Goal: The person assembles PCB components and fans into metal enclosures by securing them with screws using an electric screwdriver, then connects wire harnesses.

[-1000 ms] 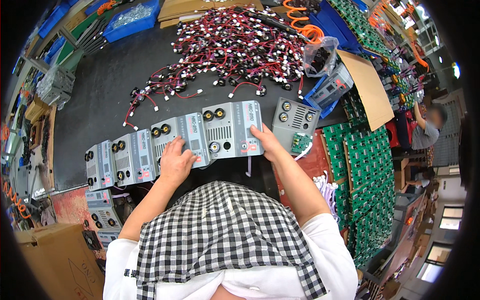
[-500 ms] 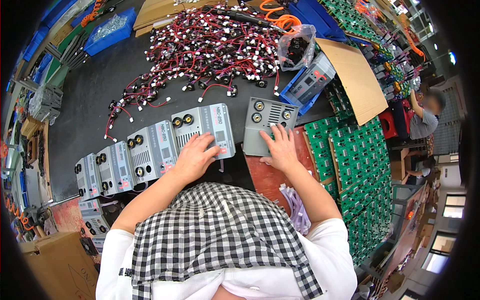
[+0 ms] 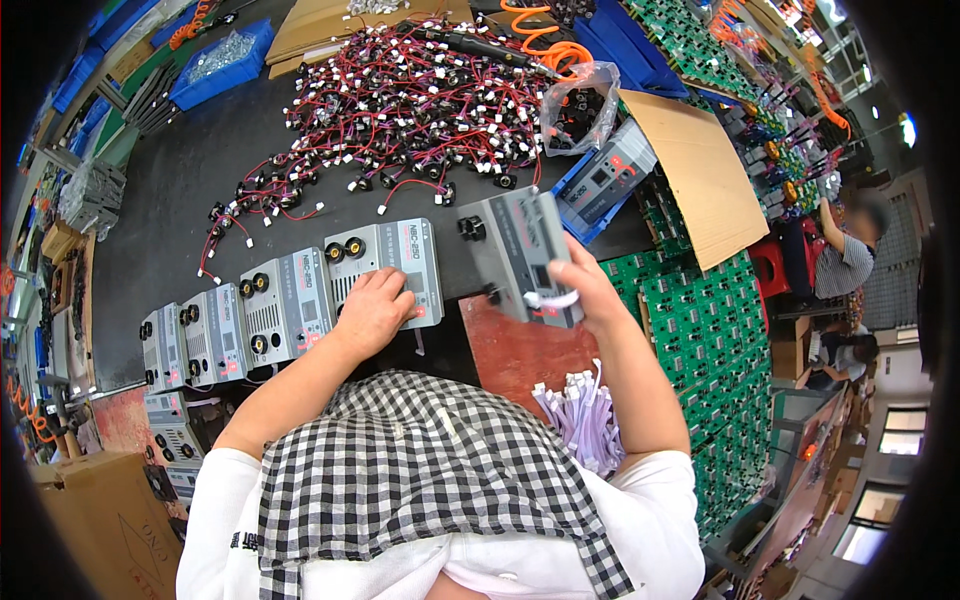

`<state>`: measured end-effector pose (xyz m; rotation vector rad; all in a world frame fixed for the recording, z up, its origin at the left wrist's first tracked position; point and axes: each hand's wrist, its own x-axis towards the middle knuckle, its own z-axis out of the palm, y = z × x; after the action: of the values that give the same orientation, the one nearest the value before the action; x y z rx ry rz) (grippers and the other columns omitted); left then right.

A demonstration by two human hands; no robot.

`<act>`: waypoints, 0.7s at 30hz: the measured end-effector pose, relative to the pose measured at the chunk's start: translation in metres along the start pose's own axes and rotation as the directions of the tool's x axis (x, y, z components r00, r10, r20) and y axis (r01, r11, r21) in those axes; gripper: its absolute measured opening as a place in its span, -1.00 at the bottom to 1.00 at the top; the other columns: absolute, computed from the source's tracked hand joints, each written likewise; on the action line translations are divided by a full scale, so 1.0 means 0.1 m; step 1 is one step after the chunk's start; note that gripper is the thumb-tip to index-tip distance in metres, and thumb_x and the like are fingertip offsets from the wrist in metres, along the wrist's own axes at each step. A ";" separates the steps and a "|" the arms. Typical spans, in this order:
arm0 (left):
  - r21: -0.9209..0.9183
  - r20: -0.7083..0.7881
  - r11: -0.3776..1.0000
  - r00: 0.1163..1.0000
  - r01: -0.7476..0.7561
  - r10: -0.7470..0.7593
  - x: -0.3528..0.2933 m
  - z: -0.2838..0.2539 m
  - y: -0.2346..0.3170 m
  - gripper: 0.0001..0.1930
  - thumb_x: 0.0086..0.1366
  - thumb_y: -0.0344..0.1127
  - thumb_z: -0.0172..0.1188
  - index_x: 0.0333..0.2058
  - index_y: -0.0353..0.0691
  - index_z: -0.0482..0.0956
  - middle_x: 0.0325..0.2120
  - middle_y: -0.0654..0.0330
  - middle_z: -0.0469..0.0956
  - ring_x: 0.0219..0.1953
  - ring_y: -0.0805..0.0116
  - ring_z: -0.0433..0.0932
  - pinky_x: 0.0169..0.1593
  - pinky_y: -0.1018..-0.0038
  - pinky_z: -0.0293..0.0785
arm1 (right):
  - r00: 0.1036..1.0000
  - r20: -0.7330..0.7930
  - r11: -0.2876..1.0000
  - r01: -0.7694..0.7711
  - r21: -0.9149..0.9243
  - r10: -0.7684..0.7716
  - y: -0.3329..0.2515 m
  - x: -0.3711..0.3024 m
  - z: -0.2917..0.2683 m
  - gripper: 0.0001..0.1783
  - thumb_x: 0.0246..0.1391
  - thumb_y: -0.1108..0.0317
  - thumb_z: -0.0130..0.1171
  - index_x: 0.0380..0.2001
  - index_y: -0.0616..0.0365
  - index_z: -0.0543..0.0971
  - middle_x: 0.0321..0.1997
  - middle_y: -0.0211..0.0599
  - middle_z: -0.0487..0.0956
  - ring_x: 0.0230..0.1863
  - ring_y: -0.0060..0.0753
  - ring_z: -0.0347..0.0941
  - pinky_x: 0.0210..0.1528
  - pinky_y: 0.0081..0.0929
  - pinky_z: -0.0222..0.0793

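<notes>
A grey metal front panel (image 3: 520,243) with black round sockets is raised and tilted above the red surface, blurred by motion. My right hand (image 3: 590,290) grips its right side, and a short white cable shows at its lower end. My left hand (image 3: 375,312) rests with curled fingers over the vents of another grey front panel (image 3: 420,280), the nearest in a row. Whether those fingers hold anything is hidden. More panels of this kind (image 3: 285,300) lie side by side to the left, each with brass-centred black sockets, vent slots and a printed grey strip.
A pile of red-and-black wired sockets (image 3: 410,110) covers the black table's far middle. At right stand a blue bin (image 3: 600,215) holding a panel, a cardboard sheet (image 3: 695,175) and green circuit boards (image 3: 715,360). White cables (image 3: 590,425) lie near my right forearm. Another person (image 3: 850,255) sits far right.
My right hand has taken hold of the panel that lay flat, lifting and turning it so its printed strip shows. The spread fingers of my left hand have drawn in.
</notes>
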<state>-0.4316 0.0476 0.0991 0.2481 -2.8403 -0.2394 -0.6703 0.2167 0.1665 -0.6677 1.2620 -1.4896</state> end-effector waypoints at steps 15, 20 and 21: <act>-0.003 -0.001 1.000 1.000 0.020 -0.020 0.09 0.00 0.06 -0.77 -0.04 -0.16 0.19 -0.56 -0.18 0.43 -0.30 0.11 0.37 -0.14 0.13 0.34 -0.12 0.27 0.26 | 0.932 -0.306 0.620 -0.123 -0.775 -0.197 0.96 0.53 -0.75 -0.53 0.07 0.18 -0.11 0.01 0.21 0.27 -0.02 -0.10 0.40 -0.03 -0.13 0.33 0.03 -0.32 0.21; -0.001 -0.026 0.998 0.998 0.057 -0.057 0.03 -0.01 0.02 -0.78 -0.05 -0.14 0.19 -0.57 -0.15 0.44 -0.32 0.11 0.38 -0.14 0.14 0.35 -0.13 0.27 0.26 | 0.881 -0.098 -0.038 -0.130 -0.991 -0.463 0.32 0.16 -0.08 -0.62 -0.12 0.02 0.09 -0.46 0.15 0.54 -0.33 -0.19 0.49 -0.28 -0.20 0.36 -0.23 -0.22 0.23; 0.001 -0.047 0.998 0.997 0.058 -0.058 0.03 0.00 0.01 -0.79 -0.06 -0.14 0.19 -0.58 -0.13 0.44 -0.34 0.12 0.38 -0.15 0.16 0.35 -0.14 0.26 0.26 | 0.881 -0.094 -0.046 -0.130 -0.990 -0.464 0.34 0.13 -0.03 -0.62 -0.12 0.02 0.09 -0.46 0.15 0.54 -0.33 -0.19 0.49 -0.28 -0.20 0.36 -0.23 -0.22 0.23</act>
<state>-0.4347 0.0484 0.1004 0.3322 -2.7903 -0.2384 -0.6651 0.2086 0.1312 -1.5741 2.7825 -0.5097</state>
